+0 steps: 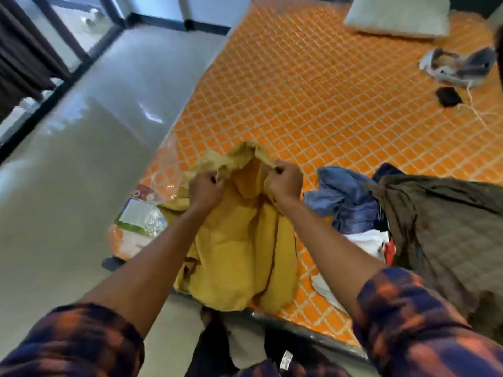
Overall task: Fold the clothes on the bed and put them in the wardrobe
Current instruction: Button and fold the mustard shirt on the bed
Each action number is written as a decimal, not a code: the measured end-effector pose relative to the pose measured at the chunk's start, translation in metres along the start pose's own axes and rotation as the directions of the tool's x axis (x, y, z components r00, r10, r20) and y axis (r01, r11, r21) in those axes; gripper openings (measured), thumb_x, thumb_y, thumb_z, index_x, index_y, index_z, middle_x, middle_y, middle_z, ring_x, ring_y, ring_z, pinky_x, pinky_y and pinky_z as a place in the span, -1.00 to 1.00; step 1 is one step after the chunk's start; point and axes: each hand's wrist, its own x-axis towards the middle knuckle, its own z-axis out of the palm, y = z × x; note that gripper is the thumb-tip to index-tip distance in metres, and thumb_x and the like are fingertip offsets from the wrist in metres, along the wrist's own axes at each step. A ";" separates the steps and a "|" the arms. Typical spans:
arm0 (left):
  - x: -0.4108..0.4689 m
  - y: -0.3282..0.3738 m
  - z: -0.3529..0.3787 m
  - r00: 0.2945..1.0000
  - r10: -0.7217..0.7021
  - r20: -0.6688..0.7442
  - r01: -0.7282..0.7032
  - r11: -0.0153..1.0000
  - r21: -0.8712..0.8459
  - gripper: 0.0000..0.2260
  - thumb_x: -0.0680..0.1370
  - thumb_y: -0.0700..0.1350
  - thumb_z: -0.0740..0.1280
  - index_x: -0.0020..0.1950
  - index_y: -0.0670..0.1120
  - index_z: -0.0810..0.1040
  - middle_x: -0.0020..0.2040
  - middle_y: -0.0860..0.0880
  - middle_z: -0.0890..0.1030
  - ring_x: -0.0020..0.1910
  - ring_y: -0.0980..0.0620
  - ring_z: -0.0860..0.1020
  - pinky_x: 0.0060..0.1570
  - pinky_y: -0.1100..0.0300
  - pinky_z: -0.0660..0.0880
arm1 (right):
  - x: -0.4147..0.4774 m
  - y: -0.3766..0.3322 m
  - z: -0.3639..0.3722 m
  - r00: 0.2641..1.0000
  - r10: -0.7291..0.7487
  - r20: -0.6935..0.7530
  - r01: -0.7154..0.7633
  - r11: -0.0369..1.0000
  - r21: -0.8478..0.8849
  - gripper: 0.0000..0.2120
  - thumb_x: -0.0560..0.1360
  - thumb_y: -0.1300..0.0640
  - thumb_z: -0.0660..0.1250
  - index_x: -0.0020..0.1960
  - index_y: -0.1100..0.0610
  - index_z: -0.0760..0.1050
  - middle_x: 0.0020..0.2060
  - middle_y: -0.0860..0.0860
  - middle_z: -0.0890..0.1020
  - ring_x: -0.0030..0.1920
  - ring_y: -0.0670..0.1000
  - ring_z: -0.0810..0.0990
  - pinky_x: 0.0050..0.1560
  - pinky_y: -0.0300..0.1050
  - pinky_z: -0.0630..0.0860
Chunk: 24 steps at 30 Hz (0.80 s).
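Left grip (pixel 205 190) and right grip (pixel 285 183) each clench the bunched top of the yellow garment (pixel 239 240) — its body drapes below them over the bed (pixel 299 91) edge.

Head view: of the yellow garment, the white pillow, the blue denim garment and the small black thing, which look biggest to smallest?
1. Yellow garment.
2. White pillow and blue denim garment: about alike; the pillow lies farther off, so unranked.
3. Small black thing.

Garment (pixel 239 240) on bed (pixel 313 85), clothes pile (pixel 408 213) right.
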 end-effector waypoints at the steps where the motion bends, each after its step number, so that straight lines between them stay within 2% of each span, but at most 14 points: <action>1: -0.001 -0.016 0.016 0.998 -0.038 0.052 0.039 0.999 -0.021 -0.66 0.59 -0.02 0.39 -0.32 -0.17 0.54 -0.46 -0.04 0.42 -0.41 -0.04 0.41 -0.36 0.09 0.21 | -0.009 0.021 0.014 0.997 0.075 0.035 -0.075 0.997 -0.005 -0.84 0.49 0.07 0.49 -0.02 0.14 0.74 -0.21 0.13 0.73 -0.20 0.08 0.63 -0.23 -0.14 0.35; 4: -0.005 -0.057 0.048 0.985 -0.026 0.170 0.031 0.999 -0.031 -0.63 0.62 -0.06 0.35 -0.37 -0.13 0.48 -0.50 -0.02 0.41 -0.49 0.07 0.33 -0.44 0.13 0.22 | -0.038 0.063 0.050 0.966 0.248 0.076 -0.250 0.968 0.012 -0.75 0.51 0.07 0.51 0.11 0.20 0.71 -0.18 0.08 0.72 -0.26 -0.05 0.57 -0.25 -0.24 0.39; 6: -0.006 -0.076 0.058 0.973 0.020 0.231 -0.010 0.999 -0.044 -0.66 0.64 -0.07 0.33 -0.31 -0.19 0.56 -0.43 -0.15 0.52 -0.46 0.02 0.38 -0.42 0.12 0.23 | -0.053 0.074 0.072 0.951 0.296 0.092 -0.298 0.955 0.007 -0.76 0.52 0.07 0.50 0.07 0.23 0.70 -0.19 -0.05 0.63 -0.23 -0.13 0.52 -0.20 -0.25 0.42; 8: -0.007 -0.089 0.060 0.959 0.041 0.279 -0.026 0.998 -0.058 -0.68 0.64 -0.10 0.32 -0.31 -0.11 0.55 -0.40 -0.14 0.54 -0.46 0.02 0.38 -0.45 0.13 0.21 | -0.065 0.078 0.091 0.930 0.346 0.122 -0.353 0.935 0.041 -0.86 0.53 0.08 0.50 -0.13 0.14 0.68 -0.33 -0.17 0.58 -0.32 -0.21 0.48 -0.25 -0.16 0.40; 10: -0.002 -0.097 0.056 0.946 0.064 0.317 -0.034 0.994 -0.100 -0.74 0.64 -0.09 0.32 -0.25 -0.05 0.59 -0.37 -0.07 0.57 -0.45 0.01 0.43 -0.48 0.20 0.25 | -0.069 0.076 0.109 0.906 0.408 0.112 -0.420 0.900 0.117 -0.77 0.51 0.11 0.51 -0.31 0.08 0.60 -0.46 -0.11 0.57 -0.41 -0.12 0.51 -0.35 -0.09 0.40; 12: 0.006 -0.106 0.052 0.930 0.086 0.358 -0.012 0.979 -0.205 -0.77 0.64 -0.09 0.32 -0.21 0.00 0.61 -0.38 0.05 0.59 -0.43 0.05 0.48 -0.47 0.22 0.29 | -0.069 0.072 0.127 0.861 0.503 0.076 -0.504 0.824 0.259 -0.88 0.51 0.11 0.50 -0.19 0.10 0.67 -0.31 0.04 0.69 -0.26 0.06 0.65 -0.24 0.09 0.55; 13: 0.007 -0.107 0.052 0.924 0.102 0.369 -0.004 0.966 -0.257 -0.75 0.64 -0.10 0.32 -0.24 0.04 0.59 -0.41 0.11 0.57 -0.45 0.09 0.47 -0.48 0.24 0.28 | -0.071 0.069 0.128 0.846 0.531 0.054 -0.519 0.795 0.313 -0.92 0.52 0.10 0.49 -0.13 0.10 0.69 -0.26 0.08 0.70 -0.23 0.09 0.65 -0.23 0.08 0.55; 15: 0.015 -0.116 0.050 0.928 0.105 0.357 0.010 0.952 -0.305 -0.75 0.64 -0.12 0.31 -0.22 0.08 0.60 -0.42 0.12 0.57 -0.46 0.11 0.45 -0.45 0.14 0.30 | -0.070 0.069 0.137 0.820 0.570 -0.049 -0.518 0.777 0.358 -0.86 0.54 0.08 0.48 -0.11 0.15 0.67 -0.33 0.07 0.64 -0.32 0.03 0.55 -0.32 -0.02 0.43; 17: 0.026 -0.125 0.047 0.960 0.076 0.270 0.015 0.948 -0.319 -0.85 0.62 -0.13 0.34 -0.05 0.00 0.70 -0.33 0.02 0.62 -0.40 0.05 0.51 -0.41 0.07 0.37 | -0.069 0.069 0.141 0.814 0.542 -0.209 -0.476 0.829 0.293 -0.76 0.55 0.05 0.46 -0.17 0.20 0.56 -0.41 -0.01 0.54 -0.42 -0.06 0.44 -0.33 -0.12 0.34; 19: 0.046 -0.133 0.040 0.992 0.028 0.124 0.017 0.938 -0.345 -0.87 0.58 -0.13 0.36 -0.10 -0.09 0.69 -0.36 0.00 0.58 -0.40 0.11 0.46 -0.40 0.15 0.35 | -0.067 0.065 0.137 0.821 0.451 -0.351 -0.415 0.893 0.177 -0.70 0.57 0.07 0.44 -0.24 0.12 0.40 -0.46 -0.06 0.41 -0.49 -0.16 0.30 -0.31 -0.18 0.28; 20: 0.062 -0.134 0.033 0.998 0.017 0.057 0.004 0.937 -0.350 -0.86 0.56 -0.12 0.36 -0.15 -0.10 0.66 -0.38 -0.02 0.55 -0.41 0.12 0.43 -0.39 0.17 0.33 | -0.064 0.060 0.132 0.816 0.401 -0.416 -0.379 0.915 0.138 -0.68 0.58 0.10 0.42 -0.27 0.09 0.38 -0.48 -0.06 0.37 -0.52 -0.14 0.29 -0.36 -0.17 0.23; 22: 0.095 -0.130 0.013 0.986 0.125 -0.114 -0.154 0.942 -0.299 -0.85 0.51 -0.10 0.36 -0.22 -0.12 0.61 -0.37 -0.01 0.54 -0.40 0.11 0.42 -0.37 0.20 0.32 | -0.059 0.049 0.116 0.785 0.306 -0.538 -0.285 0.950 0.125 -0.80 0.59 0.15 0.41 -0.20 0.07 0.50 -0.45 -0.04 0.41 -0.51 -0.16 0.36 -0.41 -0.18 0.27; 23: 0.114 -0.128 0.002 0.950 0.240 -0.201 -0.286 0.927 -0.244 -0.88 0.49 -0.13 0.38 -0.22 -0.14 0.60 -0.35 -0.01 0.54 -0.38 0.10 0.41 -0.36 0.23 0.31 | -0.054 0.042 0.109 0.772 0.252 -0.583 -0.231 0.967 0.112 -0.94 0.59 0.16 0.41 -0.06 0.11 0.62 -0.38 -0.04 0.47 -0.46 -0.19 0.41 -0.41 -0.26 0.32; 24: 0.130 -0.126 -0.007 0.890 0.372 -0.262 -0.420 0.894 -0.158 -0.91 0.48 -0.18 0.39 -0.22 -0.15 0.59 -0.33 -0.01 0.53 -0.37 0.11 0.39 -0.36 0.25 0.27 | -0.049 0.040 0.104 0.748 0.206 -0.630 -0.187 0.978 0.097 -0.90 0.59 0.16 0.40 0.03 0.19 0.65 -0.31 -0.02 0.52 -0.41 -0.22 0.45 -0.37 -0.31 0.35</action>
